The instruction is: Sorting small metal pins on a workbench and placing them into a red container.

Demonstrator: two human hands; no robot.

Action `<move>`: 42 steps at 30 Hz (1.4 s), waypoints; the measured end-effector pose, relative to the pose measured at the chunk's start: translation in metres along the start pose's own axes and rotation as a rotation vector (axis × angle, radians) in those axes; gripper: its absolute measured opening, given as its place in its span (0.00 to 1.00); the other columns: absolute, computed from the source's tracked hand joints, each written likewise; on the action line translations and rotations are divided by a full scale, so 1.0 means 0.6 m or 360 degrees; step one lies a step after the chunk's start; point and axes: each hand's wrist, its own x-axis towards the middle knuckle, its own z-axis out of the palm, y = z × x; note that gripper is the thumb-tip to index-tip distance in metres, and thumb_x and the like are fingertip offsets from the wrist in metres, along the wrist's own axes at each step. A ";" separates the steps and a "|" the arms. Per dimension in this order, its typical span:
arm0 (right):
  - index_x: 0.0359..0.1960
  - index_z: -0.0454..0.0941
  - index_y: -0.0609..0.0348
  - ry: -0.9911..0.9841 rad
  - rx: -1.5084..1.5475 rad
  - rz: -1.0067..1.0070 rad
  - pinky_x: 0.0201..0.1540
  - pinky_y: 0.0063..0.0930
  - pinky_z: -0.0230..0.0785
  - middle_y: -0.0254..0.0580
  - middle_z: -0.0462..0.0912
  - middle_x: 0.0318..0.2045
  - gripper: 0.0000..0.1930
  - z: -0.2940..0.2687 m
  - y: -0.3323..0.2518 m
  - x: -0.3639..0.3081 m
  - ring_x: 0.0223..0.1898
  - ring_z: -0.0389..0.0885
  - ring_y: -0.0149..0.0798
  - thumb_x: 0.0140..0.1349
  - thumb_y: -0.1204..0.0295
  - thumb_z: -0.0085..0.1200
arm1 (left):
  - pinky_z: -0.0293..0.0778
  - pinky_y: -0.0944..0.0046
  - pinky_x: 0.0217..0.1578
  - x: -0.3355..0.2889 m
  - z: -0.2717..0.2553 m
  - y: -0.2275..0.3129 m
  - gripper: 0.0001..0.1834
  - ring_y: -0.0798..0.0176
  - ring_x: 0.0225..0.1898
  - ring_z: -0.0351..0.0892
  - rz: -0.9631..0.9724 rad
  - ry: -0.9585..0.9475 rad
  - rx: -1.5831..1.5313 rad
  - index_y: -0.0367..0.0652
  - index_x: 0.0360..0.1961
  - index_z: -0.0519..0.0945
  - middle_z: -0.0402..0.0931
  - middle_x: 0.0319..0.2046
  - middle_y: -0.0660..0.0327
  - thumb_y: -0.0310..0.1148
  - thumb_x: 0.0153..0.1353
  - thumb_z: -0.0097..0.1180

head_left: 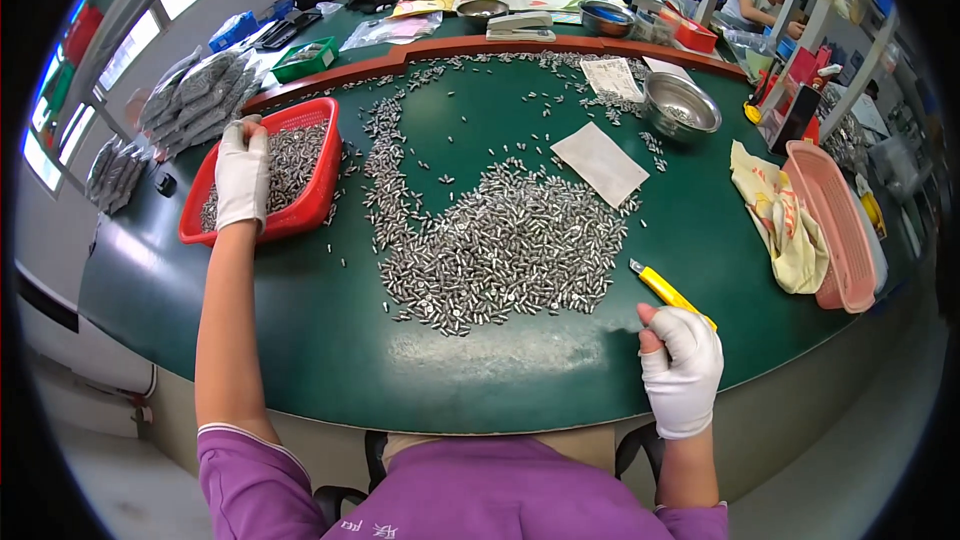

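Observation:
A red plastic basket (325,175) full of small metal pieces stands at the left. My left hand (243,175), in a white glove with bare fingertips, reaches over it, its fingers closed at the far left rim. A wide heap of small grey, pointed metal pieces (505,245) lies at the middle of the green table. To its right, my right hand (683,365), gloved likewise, hovers near the front edge with fingers curled; what they hold, if anything, is too small to name. Beside it lies a yellow utility knife (665,290), blade end toward the heap.
A white paper sheet (600,165) touches the heap. Behind it is a steel bowl (683,105). At right sit a yellow cloth bag (785,225) and a pink basket (835,225). Packed grey bags (200,95) stand left. A wooden ledge (500,45) borders the back; co-workers sit beyond.

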 end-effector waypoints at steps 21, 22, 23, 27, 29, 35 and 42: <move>0.45 0.81 0.56 -0.0177 -0.0649 0.0469 0.52 0.41 0.70 0.42 0.79 0.47 0.16 -0.011 0.071 -0.008 0.48 0.77 0.48 0.53 0.73 0.65 | 0.65 0.45 0.61 -0.324 -0.080 0.161 0.12 0.31 0.66 0.61 0.0776 -0.0830 -0.0091 0.43 0.28 0.71 0.71 0.58 0.47 0.21 0.44 0.61; 0.45 0.81 0.56 -0.0184 -0.0653 0.0470 0.52 0.41 0.70 0.42 0.79 0.47 0.16 -0.015 0.070 -0.007 0.48 0.77 0.48 0.53 0.73 0.65 | 0.66 0.43 0.60 -0.343 -0.081 0.170 0.13 0.29 0.65 0.62 0.0788 -0.0930 -0.0137 0.44 0.27 0.71 0.71 0.58 0.47 0.22 0.42 0.63; 0.45 0.80 0.56 -0.0173 -0.0594 0.0502 0.52 0.41 0.70 0.43 0.79 0.46 0.16 -0.012 0.070 -0.006 0.48 0.77 0.48 0.54 0.73 0.64 | 0.67 0.43 0.59 -0.364 -0.080 0.172 0.15 0.29 0.64 0.62 0.0787 -0.0964 -0.0177 0.45 0.27 0.71 0.71 0.57 0.48 0.22 0.40 0.64; 0.48 0.76 0.64 0.0144 -0.0290 0.0698 0.46 0.34 0.72 0.47 0.81 0.41 0.15 -0.017 0.063 -0.027 0.41 0.81 0.44 0.68 0.65 0.53 | 0.63 0.38 0.59 -0.397 -0.065 0.179 0.13 0.32 0.63 0.62 0.0715 -0.1046 -0.0154 0.44 0.27 0.74 0.70 0.58 0.51 0.25 0.40 0.65; 0.52 0.72 0.66 0.0183 0.0522 0.0975 0.37 0.20 0.67 0.35 0.76 0.31 0.23 -0.040 0.035 -0.053 0.32 0.73 0.26 0.71 0.56 0.51 | 0.60 0.37 0.61 -0.395 -0.058 0.186 0.12 0.32 0.64 0.60 0.0695 -0.1109 -0.0112 0.42 0.27 0.73 0.68 0.59 0.50 0.24 0.41 0.64; 0.66 0.67 0.55 -0.1146 0.0657 0.0533 0.44 0.40 0.76 0.55 0.81 0.45 0.30 -0.048 -0.090 -0.089 0.39 0.82 0.56 0.61 0.67 0.57 | 0.60 0.42 0.64 -0.397 -0.071 0.185 0.14 0.28 0.68 0.55 0.0612 -0.1187 -0.0062 0.41 0.31 0.74 0.65 0.63 0.45 0.21 0.43 0.64; 0.69 0.65 0.48 -0.1259 0.0311 0.0006 0.26 0.36 0.74 0.37 0.81 0.25 0.33 0.003 -0.123 -0.092 0.23 0.80 0.42 0.58 0.74 0.56 | 0.61 0.43 0.64 -0.400 -0.065 0.186 0.12 0.28 0.67 0.57 0.0622 -0.1166 -0.0077 0.42 0.29 0.74 0.68 0.62 0.46 0.18 0.43 0.61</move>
